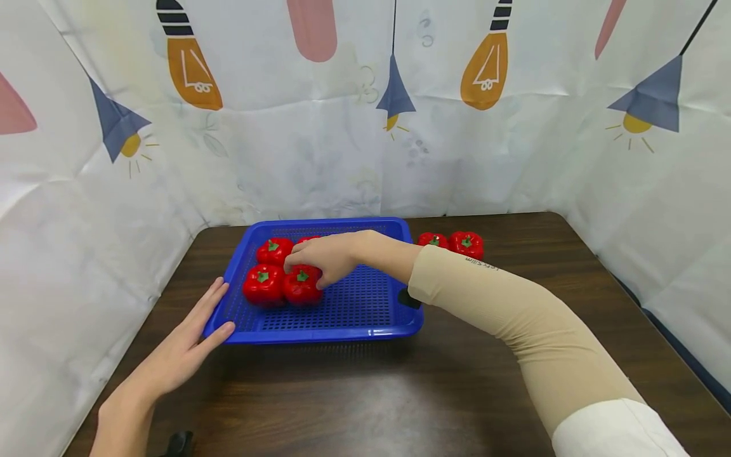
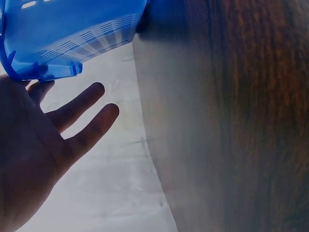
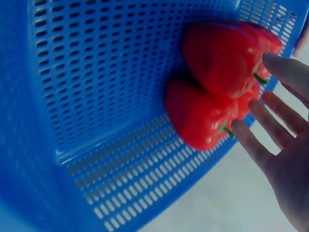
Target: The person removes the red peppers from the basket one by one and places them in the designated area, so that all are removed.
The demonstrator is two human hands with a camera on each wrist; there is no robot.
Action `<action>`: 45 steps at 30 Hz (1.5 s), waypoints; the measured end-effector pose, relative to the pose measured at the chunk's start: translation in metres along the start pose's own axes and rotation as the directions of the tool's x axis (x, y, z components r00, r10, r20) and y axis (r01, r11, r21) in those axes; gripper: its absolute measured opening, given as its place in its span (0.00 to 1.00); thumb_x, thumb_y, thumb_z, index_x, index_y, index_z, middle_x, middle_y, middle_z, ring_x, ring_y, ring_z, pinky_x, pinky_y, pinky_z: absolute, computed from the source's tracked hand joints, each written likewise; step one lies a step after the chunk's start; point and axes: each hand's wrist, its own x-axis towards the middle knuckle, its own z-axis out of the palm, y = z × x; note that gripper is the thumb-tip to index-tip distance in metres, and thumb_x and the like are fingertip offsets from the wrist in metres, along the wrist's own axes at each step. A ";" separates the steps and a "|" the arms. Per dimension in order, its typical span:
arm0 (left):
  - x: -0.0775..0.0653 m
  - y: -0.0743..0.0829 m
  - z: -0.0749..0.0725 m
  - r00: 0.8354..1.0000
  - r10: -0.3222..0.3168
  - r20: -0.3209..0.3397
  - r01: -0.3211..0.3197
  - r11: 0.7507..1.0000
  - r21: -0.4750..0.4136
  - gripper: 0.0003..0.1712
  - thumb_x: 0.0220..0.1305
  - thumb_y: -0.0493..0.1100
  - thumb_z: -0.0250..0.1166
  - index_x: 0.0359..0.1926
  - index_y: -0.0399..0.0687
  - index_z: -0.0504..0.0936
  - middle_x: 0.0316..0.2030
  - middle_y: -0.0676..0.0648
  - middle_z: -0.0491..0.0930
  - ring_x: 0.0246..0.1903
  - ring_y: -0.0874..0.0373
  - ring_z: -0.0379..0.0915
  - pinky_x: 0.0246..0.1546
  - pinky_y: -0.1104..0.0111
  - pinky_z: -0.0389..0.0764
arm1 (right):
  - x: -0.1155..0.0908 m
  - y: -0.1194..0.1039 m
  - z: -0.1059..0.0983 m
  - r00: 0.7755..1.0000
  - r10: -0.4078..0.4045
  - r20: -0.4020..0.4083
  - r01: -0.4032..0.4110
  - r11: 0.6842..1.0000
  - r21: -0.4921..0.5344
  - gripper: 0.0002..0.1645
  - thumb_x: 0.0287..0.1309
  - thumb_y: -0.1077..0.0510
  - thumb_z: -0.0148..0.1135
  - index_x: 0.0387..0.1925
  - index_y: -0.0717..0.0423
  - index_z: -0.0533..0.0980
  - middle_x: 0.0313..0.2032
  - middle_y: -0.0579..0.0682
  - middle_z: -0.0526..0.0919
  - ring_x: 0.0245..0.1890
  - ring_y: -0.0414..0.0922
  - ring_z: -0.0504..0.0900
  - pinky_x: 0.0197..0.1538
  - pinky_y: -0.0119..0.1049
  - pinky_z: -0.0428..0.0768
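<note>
A blue perforated plastic basket [image 1: 365, 333] stands on the table, with several red bell peppers grouped at its left side. Over them reaches my right hand [image 1: 328, 255], its fingers spread loosely at the front right bell pepper [image 1: 302, 287]. In the right wrist view the thumb and fingers lie close to the tops of the bell peppers [image 3: 222, 60], not wrapped round them; whether they touch is unclear. My left hand [image 1: 179, 355] rests its extended fingers and thumb at the basket's front left corner. From below, the left wrist view shows that hand [image 2: 36, 140] against the basket's rim [image 2: 46, 75].
Two more red bell peppers, one nearer [image 1: 432, 240] and one farther right [image 1: 467, 244], sit on the dark wooden table [image 1: 365, 400] beyond the basket's right side, partly behind my right forearm. A printed white cloth [image 1: 320, 158] hangs around the table's back and sides.
</note>
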 end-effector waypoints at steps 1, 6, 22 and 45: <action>0.000 0.000 0.000 1.000 -0.001 0.001 0.001 1.000 -0.001 0.43 0.77 0.44 0.59 0.83 0.56 0.47 0.82 0.48 0.39 0.79 0.39 0.37 0.64 0.83 0.38 | 0.002 -0.002 0.001 1.000 0.002 0.002 -0.002 1.000 -0.006 0.35 0.66 0.59 0.67 0.72 0.47 0.68 0.71 0.46 0.67 0.71 0.43 0.61 0.64 0.34 0.70; -0.001 0.000 0.001 1.000 -0.003 0.006 0.003 1.000 -0.004 0.42 0.77 0.45 0.58 0.83 0.55 0.47 0.82 0.47 0.38 0.78 0.38 0.37 0.65 0.82 0.38 | 0.010 -0.006 0.005 1.000 -0.017 0.012 0.018 0.999 -0.031 0.34 0.65 0.59 0.68 0.70 0.45 0.70 0.72 0.46 0.64 0.69 0.44 0.60 0.58 0.33 0.74; 0.000 -0.001 0.002 1.000 -0.008 0.007 0.008 1.000 -0.007 0.43 0.77 0.45 0.58 0.83 0.57 0.47 0.82 0.48 0.38 0.78 0.38 0.38 0.66 0.80 0.38 | 0.019 -0.006 0.013 0.998 -0.045 0.037 0.049 0.992 -0.117 0.36 0.61 0.64 0.71 0.68 0.42 0.74 0.65 0.47 0.69 0.61 0.43 0.65 0.47 0.29 0.76; 0.000 -0.002 0.001 1.000 0.000 -0.005 0.000 1.000 0.004 0.42 0.77 0.45 0.59 0.83 0.56 0.47 0.82 0.48 0.39 0.79 0.39 0.38 0.65 0.81 0.38 | -0.003 -0.004 0.016 0.995 -0.032 0.097 0.038 0.997 -0.060 0.36 0.59 0.65 0.73 0.67 0.45 0.74 0.60 0.48 0.68 0.49 0.41 0.72 0.44 0.30 0.78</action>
